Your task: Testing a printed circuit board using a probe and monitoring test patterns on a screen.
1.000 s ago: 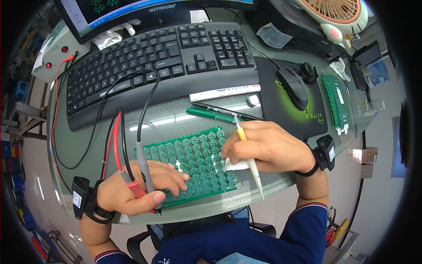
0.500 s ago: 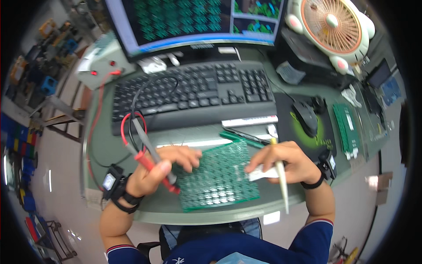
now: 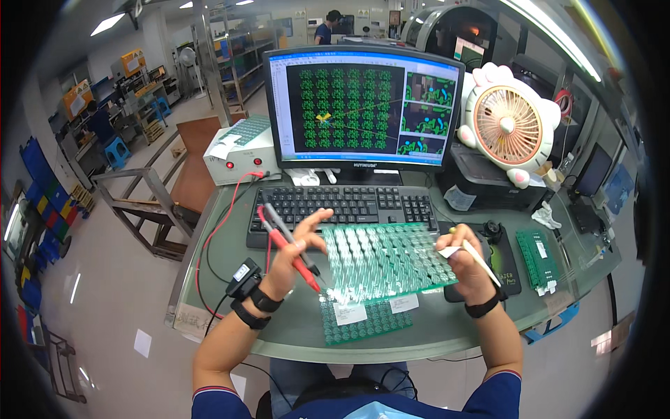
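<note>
A green circuit board panel (image 3: 384,260), covered in repeated shiny units, is held tilted above the table between my hands. My right hand (image 3: 469,269) grips its right edge, along with a small white paper slip (image 3: 449,252) and a cream tapered stick (image 3: 480,261). A red test probe (image 3: 296,262) and a grey-black one (image 3: 283,222) are clasped in my left hand (image 3: 280,272). Its other fingers stretch out by the panel's left edge; whether they touch it I cannot tell. Below lies a second green panel (image 3: 392,323) with white paper labels (image 3: 349,313) on it.
Behind the panel are a black keyboard (image 3: 335,207) and a monitor (image 3: 276,119) showing a board layout. A power box (image 3: 237,162) with red leads stands back left, an animal-shaped fan (image 3: 509,126) back right. Stacked green panels (image 3: 536,260) lie at the right.
The panel has risen off the table and tilted, uncovering the labelled panel beneath. Both hands came up with it, still holding the probes, slip and stick. The head view has swung upward.
</note>
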`<action>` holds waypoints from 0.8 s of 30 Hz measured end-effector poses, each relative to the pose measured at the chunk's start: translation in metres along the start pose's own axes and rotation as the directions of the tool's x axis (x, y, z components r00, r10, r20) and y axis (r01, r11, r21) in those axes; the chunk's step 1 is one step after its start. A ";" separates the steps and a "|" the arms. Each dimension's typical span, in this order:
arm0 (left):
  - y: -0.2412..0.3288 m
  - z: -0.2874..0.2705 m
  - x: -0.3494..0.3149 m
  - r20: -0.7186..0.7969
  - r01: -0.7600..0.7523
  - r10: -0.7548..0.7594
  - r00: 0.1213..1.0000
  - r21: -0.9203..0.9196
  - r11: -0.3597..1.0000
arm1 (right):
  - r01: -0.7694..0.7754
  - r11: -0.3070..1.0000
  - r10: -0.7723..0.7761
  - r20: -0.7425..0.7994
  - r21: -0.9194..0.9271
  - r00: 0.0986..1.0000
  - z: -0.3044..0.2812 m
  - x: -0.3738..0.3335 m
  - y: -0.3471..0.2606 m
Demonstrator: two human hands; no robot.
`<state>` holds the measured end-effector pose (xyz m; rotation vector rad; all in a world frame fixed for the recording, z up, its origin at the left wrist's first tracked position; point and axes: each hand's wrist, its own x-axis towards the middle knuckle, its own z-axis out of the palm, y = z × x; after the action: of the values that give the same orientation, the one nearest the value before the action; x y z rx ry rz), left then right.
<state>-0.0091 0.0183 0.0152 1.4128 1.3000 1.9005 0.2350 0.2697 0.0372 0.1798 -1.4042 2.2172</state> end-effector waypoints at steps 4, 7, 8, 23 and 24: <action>0.001 0.020 -0.013 0.033 0.101 -0.095 0.995 -0.272 0.957 | -0.181 0.974 0.183 0.001 0.137 0.983 0.043 0.001 0.027; 0.005 0.027 -0.006 0.019 -0.087 0.096 0.995 -0.272 0.958 | -0.330 0.922 0.330 0.034 0.201 0.943 0.054 -0.004 0.049; 0.005 0.023 -0.007 0.014 -0.092 0.100 0.995 -0.272 0.958 | -0.333 0.922 0.333 0.037 0.196 0.942 0.058 -0.006 0.050; 0.012 0.004 0.002 0.309 0.483 -0.476 0.824 0.059 0.874 | -0.093 0.989 0.072 -0.172 -0.118 0.983 0.031 0.006 0.008; 0.002 0.007 0.005 0.351 0.465 -0.464 0.813 0.088 0.881 | -0.092 0.986 0.063 -0.209 -0.136 0.976 0.027 0.007 0.008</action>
<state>-0.0043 0.0239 0.0193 1.2238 1.3049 1.2466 0.2210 0.2456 0.0463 -0.1515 -1.4716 2.1160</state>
